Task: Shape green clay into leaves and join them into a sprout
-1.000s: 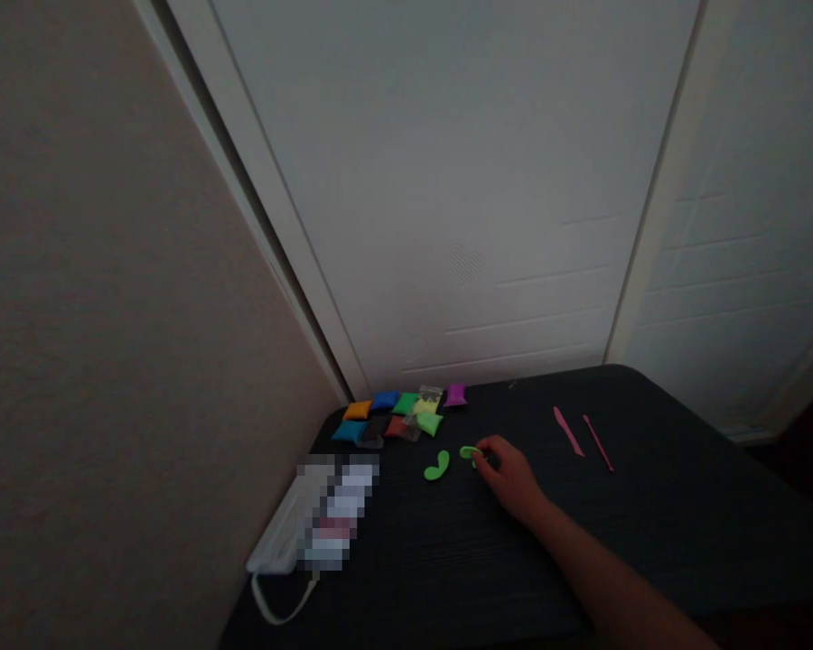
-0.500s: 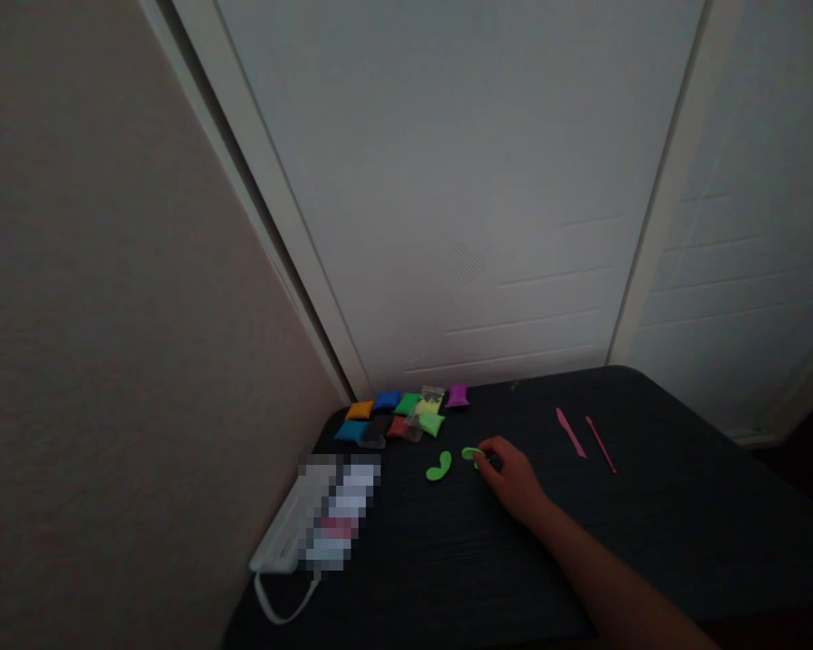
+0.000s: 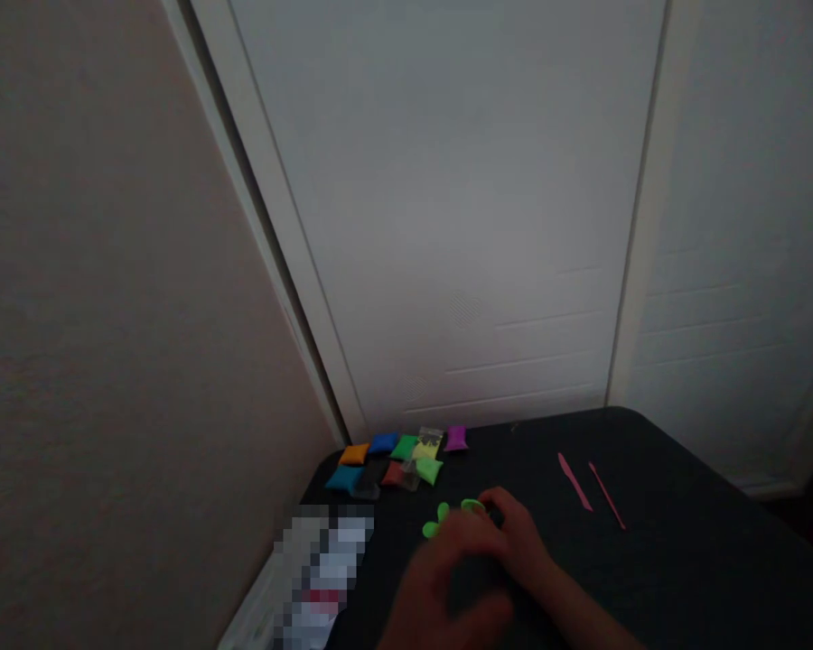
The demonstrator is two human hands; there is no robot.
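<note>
My right hand (image 3: 521, 537) is pinched around a light green clay piece (image 3: 472, 504) at the table's middle; its thin rounded end shows beyond the fingertips. To the left lies a second light green piece (image 3: 434, 524), bent with two rounded lobes and now partly covered. In the foreground my left hand (image 3: 440, 578) reaches up, slightly blurred, thumb and forefinger curved apart with a gap between them and nothing visible in it. It overlaps my right hand in the view; whether they touch I cannot tell.
Several small coloured clay packets (image 3: 383, 443) lie at the back left of the dark table (image 3: 684, 542). A pink plastic knife (image 3: 574, 482) and a thin pink stick tool (image 3: 607, 496) lie on the right. A pixelated pale item (image 3: 342, 560) rests at the left edge, near the wall.
My left hand has come into view from below, in front of the green pieces. The view has tilted up, so the table sits lower. My right hand keeps its pinch on the clay piece.
</note>
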